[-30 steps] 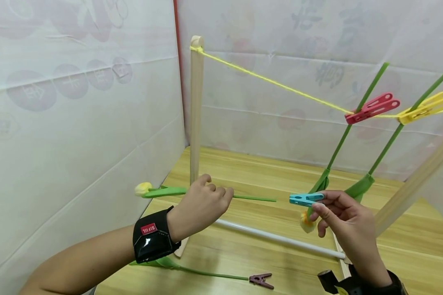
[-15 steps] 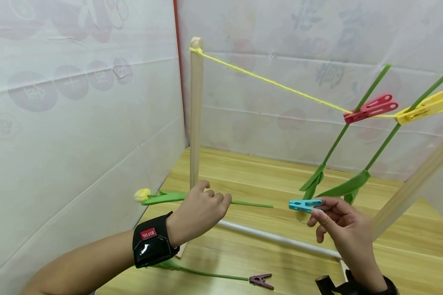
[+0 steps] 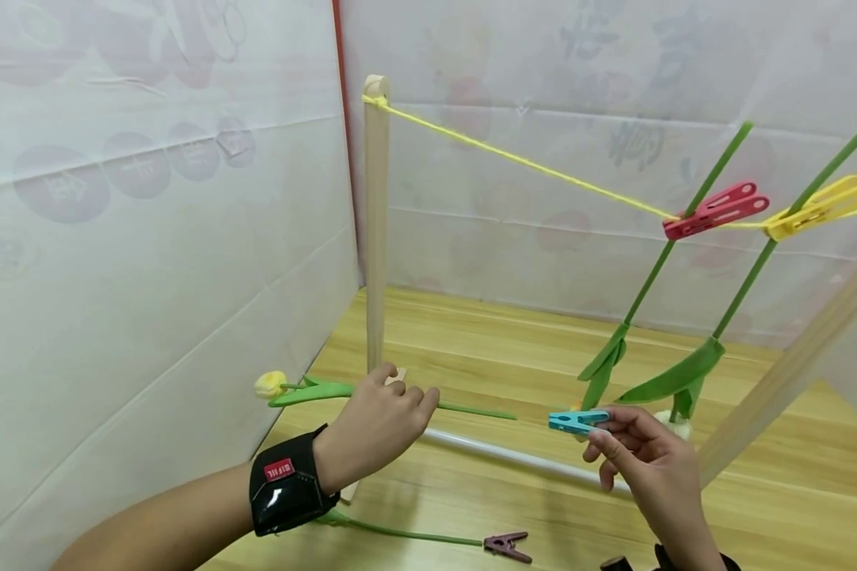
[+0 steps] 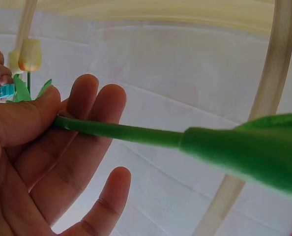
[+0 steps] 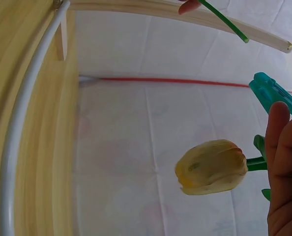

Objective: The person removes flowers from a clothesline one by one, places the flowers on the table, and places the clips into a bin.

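Note:
My left hand (image 3: pixel 382 420) pinches the green stem of an artificial yellow tulip (image 3: pixel 270 385) and holds it level above the table; the stem (image 4: pixel 116 132) runs between thumb and fingers (image 4: pixel 82 105). My right hand (image 3: pixel 632 448) pinches a blue clothespin (image 3: pixel 577 420) by its tail, its tip pointing left toward the stem's free end (image 3: pixel 496 413). The blue clothespin (image 5: pixel 274 93) shows beside my fingers (image 5: pixel 283 162), with a hanging tulip head (image 5: pixel 212 167) close by.
A yellow string (image 3: pixel 528 162) runs from a wooden post (image 3: pixel 375 230) to the right. A red clothespin (image 3: pixel 714 210) and a yellow clothespin (image 3: pixel 821 208) pin two hanging tulips on it. A brown clothespin (image 3: pixel 505 546) and another tulip stem (image 3: pixel 400 533) lie on the wooden table (image 3: pixel 486 333). A white bar (image 3: pixel 500 454) crosses the frame's base.
Both hands have sunk a little and drifted left, carrying the tulip and the blue clothespin. The two hanging tulips have swung slightly.

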